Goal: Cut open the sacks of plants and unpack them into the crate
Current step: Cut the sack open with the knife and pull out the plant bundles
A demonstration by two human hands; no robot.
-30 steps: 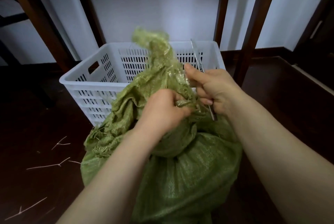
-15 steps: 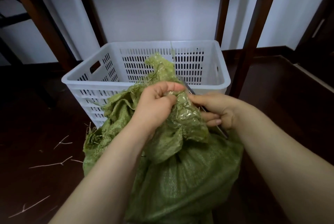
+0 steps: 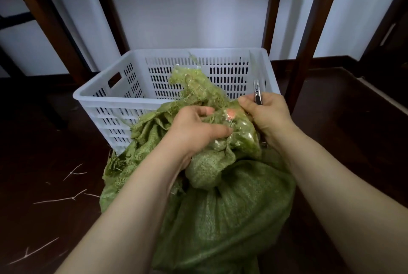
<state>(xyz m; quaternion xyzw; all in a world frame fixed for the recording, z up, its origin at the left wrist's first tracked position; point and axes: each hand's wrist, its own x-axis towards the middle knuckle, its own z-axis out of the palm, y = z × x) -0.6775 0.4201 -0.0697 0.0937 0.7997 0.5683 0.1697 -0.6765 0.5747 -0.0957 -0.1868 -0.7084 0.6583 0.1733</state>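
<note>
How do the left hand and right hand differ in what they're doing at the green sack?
The left hand grips the bunched neck of the green sack, while the right hand grips a metal cutting tool with its tip pointing up. The left hand sits lower on the neck; the right hand is beside it, closer to the white crate. Both have curled fingers and are at the sack's neck.

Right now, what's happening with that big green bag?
A person is working to open a green woven sack that stands on the floor in front of a white crate. The left hand grips the sack's bunched top, and the right hand holds a metal cutter beside it. No plants show in the crate yet.
</note>
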